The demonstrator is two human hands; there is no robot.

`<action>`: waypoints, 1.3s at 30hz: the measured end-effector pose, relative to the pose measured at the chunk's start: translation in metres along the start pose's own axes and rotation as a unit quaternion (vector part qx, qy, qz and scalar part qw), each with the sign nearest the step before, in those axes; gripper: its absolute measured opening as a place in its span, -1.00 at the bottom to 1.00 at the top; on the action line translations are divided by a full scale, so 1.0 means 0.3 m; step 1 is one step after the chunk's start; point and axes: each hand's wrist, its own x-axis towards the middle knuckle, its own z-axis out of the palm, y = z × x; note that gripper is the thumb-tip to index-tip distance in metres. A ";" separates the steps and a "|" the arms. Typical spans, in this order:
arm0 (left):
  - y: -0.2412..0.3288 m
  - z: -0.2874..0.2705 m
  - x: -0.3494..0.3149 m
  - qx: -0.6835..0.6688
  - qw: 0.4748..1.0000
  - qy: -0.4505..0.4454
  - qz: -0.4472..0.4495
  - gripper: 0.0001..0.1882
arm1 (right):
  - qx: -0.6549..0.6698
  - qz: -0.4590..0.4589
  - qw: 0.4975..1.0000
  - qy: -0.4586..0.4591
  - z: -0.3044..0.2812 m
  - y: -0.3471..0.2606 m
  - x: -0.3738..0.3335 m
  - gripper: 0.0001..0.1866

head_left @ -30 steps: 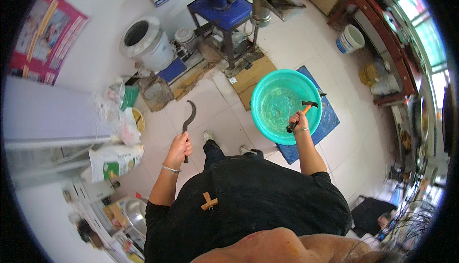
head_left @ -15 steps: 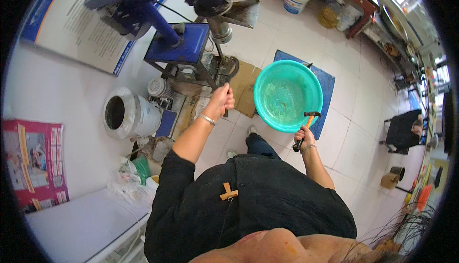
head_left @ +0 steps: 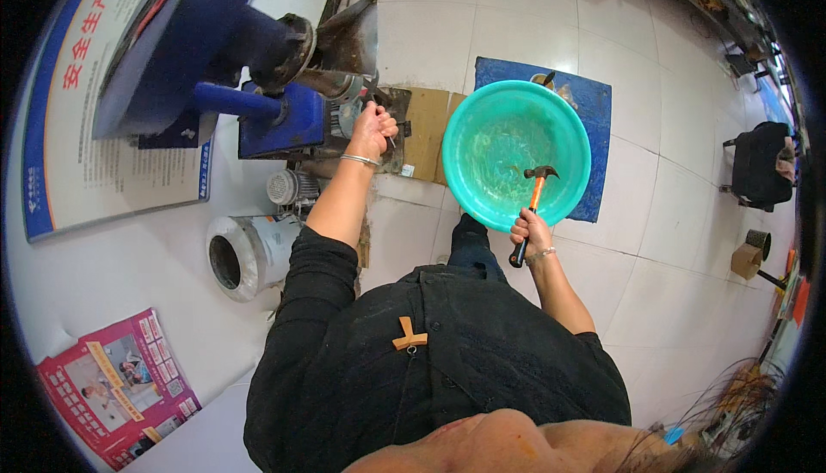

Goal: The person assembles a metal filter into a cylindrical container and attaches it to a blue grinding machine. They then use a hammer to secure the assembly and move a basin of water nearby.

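My right hand (head_left: 532, 230) is closed round the orange and black handle of a claw hammer (head_left: 539, 187). The hammer's dark head is over the near right part of a large green plastic basin (head_left: 495, 142). On the left, my left hand (head_left: 372, 135) is a fist round a slim dark metal tool (head_left: 376, 93), whose kind I cannot make out. That tool's upper end is at, or right beside, the round metal outlet (head_left: 348, 86) of a blue machine (head_left: 163, 60). Whether the two touch is unclear.
Under the basin lies a blue board (head_left: 594, 129), with a cardboard sheet (head_left: 426, 133) to its left. Below the machine stand a motor (head_left: 288, 187) and a white drum-like cylinder (head_left: 258, 258). A black chair (head_left: 761, 163) is at the far right.
My left hand has come up to the machine's outlet with the dark tool. My right hand still grips the hammer, now slightly farther over the basin. The view has shifted.
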 end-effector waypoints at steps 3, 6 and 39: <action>0.006 -0.004 0.029 -0.011 1.000 0.010 0.024 -0.57 | -0.002 -0.004 1.000 -0.013 -0.003 -0.013 0.019 -0.77; 0.008 0.013 0.030 -0.009 0.999 0.019 0.048 -0.58 | -0.010 0.000 1.000 -0.004 0.007 -0.026 0.035 -0.79; -0.002 -0.194 -0.024 0.128 0.988 0.026 0.081 -0.59 | -0.038 -0.031 0.998 0.029 0.051 -0.049 -0.001 -0.77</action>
